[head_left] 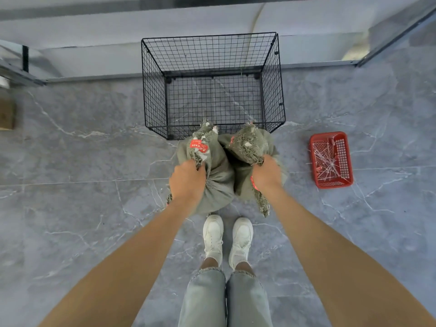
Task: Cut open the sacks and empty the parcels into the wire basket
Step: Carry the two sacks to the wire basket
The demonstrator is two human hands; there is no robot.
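Two grey-green woven sacks stand side by side on the floor in front of a black wire basket (154,90). My left hand (187,179) grips the bunched neck of the left sack (217,182), whose frayed top carries a red label. My right hand (266,173) grips the gathered neck of the right sack (250,145), also frayed at its top, with a red tie at my wrist. The basket's inside shows only its wire floor. No parcels are visible.
A small red plastic basket (344,159) holding several cut white ties sits on the floor to the right. My white shoes (227,239) stand just behind the sacks. A grey step runs behind the wire basket. A brown box edge (7,114) shows at far left.
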